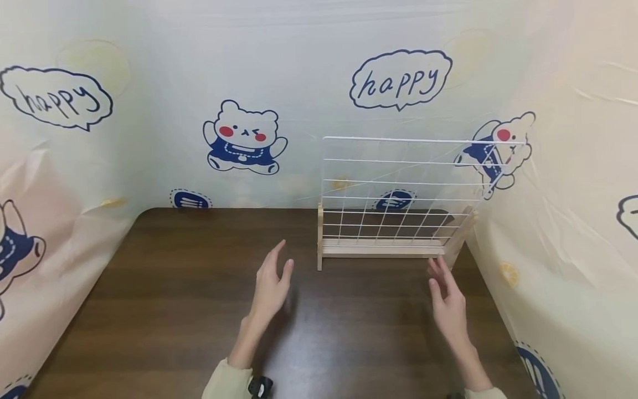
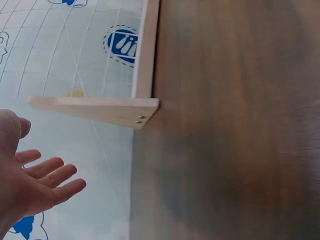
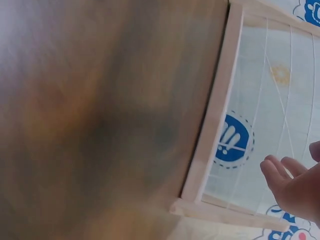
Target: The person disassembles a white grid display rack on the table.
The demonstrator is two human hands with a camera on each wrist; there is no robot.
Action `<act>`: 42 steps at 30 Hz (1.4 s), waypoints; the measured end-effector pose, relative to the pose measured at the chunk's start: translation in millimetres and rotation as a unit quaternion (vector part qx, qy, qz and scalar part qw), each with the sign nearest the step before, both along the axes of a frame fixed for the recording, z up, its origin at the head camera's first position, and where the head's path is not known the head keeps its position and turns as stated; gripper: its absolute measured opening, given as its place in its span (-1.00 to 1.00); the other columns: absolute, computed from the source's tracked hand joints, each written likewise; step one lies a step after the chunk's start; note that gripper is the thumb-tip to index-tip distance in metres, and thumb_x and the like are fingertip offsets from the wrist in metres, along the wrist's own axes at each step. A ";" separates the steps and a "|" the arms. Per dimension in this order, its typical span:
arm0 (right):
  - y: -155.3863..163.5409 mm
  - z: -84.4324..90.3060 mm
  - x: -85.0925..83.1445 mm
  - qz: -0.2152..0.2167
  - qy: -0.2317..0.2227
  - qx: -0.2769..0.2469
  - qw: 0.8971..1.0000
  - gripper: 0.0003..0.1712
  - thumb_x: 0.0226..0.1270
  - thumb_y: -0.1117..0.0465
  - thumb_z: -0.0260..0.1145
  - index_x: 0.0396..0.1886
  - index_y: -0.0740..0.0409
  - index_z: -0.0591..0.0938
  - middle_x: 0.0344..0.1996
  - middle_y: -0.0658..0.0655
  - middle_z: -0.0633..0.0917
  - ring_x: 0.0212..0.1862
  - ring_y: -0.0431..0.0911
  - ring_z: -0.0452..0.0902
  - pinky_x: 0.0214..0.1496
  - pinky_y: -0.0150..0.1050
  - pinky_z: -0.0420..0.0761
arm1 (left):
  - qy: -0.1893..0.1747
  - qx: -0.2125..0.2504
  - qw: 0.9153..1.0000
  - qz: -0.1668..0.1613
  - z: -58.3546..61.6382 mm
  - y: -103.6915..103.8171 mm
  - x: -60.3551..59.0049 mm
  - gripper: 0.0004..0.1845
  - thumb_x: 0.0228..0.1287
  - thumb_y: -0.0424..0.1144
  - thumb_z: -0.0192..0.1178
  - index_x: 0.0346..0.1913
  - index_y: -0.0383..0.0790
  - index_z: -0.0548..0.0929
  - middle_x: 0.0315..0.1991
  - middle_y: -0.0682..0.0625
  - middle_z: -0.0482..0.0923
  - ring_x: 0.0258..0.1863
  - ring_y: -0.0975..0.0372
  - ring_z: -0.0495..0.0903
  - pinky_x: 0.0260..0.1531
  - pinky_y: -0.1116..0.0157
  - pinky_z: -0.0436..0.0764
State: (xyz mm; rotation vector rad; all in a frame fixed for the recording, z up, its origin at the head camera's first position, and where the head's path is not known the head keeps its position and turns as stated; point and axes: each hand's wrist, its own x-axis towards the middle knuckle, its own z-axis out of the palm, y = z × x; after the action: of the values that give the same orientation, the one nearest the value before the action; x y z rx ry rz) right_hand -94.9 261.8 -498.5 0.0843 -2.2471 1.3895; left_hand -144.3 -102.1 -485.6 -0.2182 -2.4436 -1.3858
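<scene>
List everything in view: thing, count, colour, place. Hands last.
wire grid rack: 1, white wire on a pale wooden base with two feet, upright at the table's back right.
table: 1, dark brown wood grain, fills the foreground.
printed sheet: pale backdrop with blue bear cartoons and "happy" bubbles, hung behind and at both sides of the table.
sleeves: 2, pale beige, bottom edge.
left hand: 1, fingers straight, held above the table just left of the rack's left foot, holding nothing.
right hand: 1, fingers straight, near the rack's right foot, holding nothing.
</scene>
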 end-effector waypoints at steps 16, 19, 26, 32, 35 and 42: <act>24.0 79.9 -35.1 -0.042 0.015 -0.049 0.998 -0.68 0.42 0.49 0.08 0.11 0.53 0.53 0.01 0.52 0.59 -0.07 -0.37 0.62 -0.05 -0.57 0.57 | 0.113 0.000 0.992 -0.049 49.2 26.0 -55.3 -0.64 0.36 -0.38 0.17 0.19 -0.34 0.51 0.10 -0.18 0.58 0.04 0.00 0.58 0.04 0.07 0.59; 32.2 84.6 -42.7 -0.056 0.008 -0.090 0.994 -0.70 0.45 0.47 0.06 0.05 0.58 0.54 -0.02 0.47 0.63 -0.11 -0.38 0.63 -0.06 -0.54 0.58 | 0.112 0.012 0.992 -0.062 60.5 31.9 -61.1 -0.63 0.35 -0.38 0.16 0.20 -0.35 0.50 0.10 -0.18 0.57 0.04 -0.03 0.58 0.02 0.05 0.60; 48.5 94.5 -58.4 -0.072 0.002 -0.145 0.987 -0.68 0.41 0.46 0.11 0.08 0.58 0.50 -0.19 0.13 0.69 -0.21 -0.32 0.65 -0.10 -0.49 0.62 | 0.087 0.103 0.990 -0.042 80.4 43.2 -70.9 -0.47 0.37 -0.41 0.12 0.36 -0.27 0.29 0.22 -0.15 0.49 0.10 0.03 0.57 0.05 0.05 0.59; 54.4 103.1 -71.1 -0.090 0.019 -0.150 0.984 -0.68 0.39 0.48 0.11 0.10 0.54 0.49 -0.20 0.17 0.64 -0.19 -0.18 0.62 -0.12 -0.50 0.62 | 0.060 0.167 0.984 -0.032 94.7 44.4 -77.4 -0.50 0.39 -0.36 0.13 0.34 -0.22 0.30 0.19 -0.16 0.52 0.09 0.05 0.58 0.06 0.04 0.58; 56.6 108.6 -76.0 -0.101 0.018 -0.120 0.988 -0.66 0.40 0.48 0.09 0.13 0.54 0.46 -0.15 0.18 0.61 -0.13 -0.17 0.57 -0.07 -0.53 0.59 | 0.051 0.177 0.982 -0.038 98.6 47.2 -81.2 -0.52 0.40 -0.35 0.13 0.32 -0.22 0.32 0.16 -0.17 0.54 0.08 0.04 0.59 0.08 0.04 0.57; 66.0 117.2 -89.2 -0.119 -0.025 -0.133 0.984 -0.54 0.46 0.43 -0.01 0.33 0.34 0.27 -0.12 0.03 0.48 -0.08 -0.17 0.49 0.06 -0.45 0.57 | 0.052 0.179 0.982 -0.041 103.4 58.4 -89.4 -0.57 0.41 -0.36 0.12 0.29 -0.24 0.40 0.12 -0.22 0.59 0.10 0.07 0.60 0.11 0.08 0.56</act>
State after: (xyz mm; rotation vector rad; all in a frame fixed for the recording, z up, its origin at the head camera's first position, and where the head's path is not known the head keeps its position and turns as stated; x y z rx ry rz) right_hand -184.1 327.8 -381.3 -0.3018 -2.0122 1.5558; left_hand -233.7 -43.6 -382.2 -0.2995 -2.0770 -1.7711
